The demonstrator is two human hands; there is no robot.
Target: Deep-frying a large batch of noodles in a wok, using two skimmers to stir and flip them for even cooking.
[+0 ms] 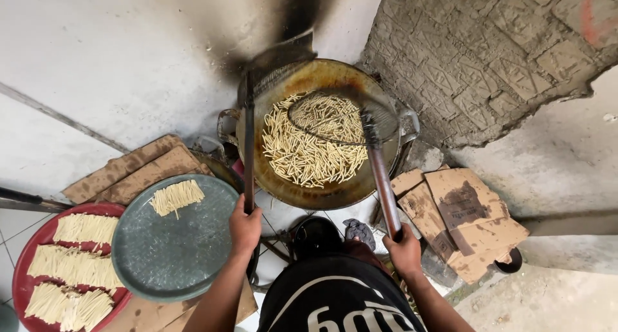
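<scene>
Gripping fingers: left hand [245, 226] curled round spatula handle [248, 151], right hand [405, 249] round strainer handle [383, 177].

Left of the wok [322, 190]: red tray [26, 255] cut off by the frame edge, partly hidden under the grey platter [174, 248]. Below the wok: burner hidden. Spatula [249, 139] blade blurred against the soot.

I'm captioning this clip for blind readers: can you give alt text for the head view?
Seen from above, a person's left hand holds a long dark-handled spatula and the right hand a wooden-handled wire skimmer over a round blackened metal wok of pale frying dough sticks. More uncooked sticks lie on a grey round tray and a red round tray at left.
</scene>
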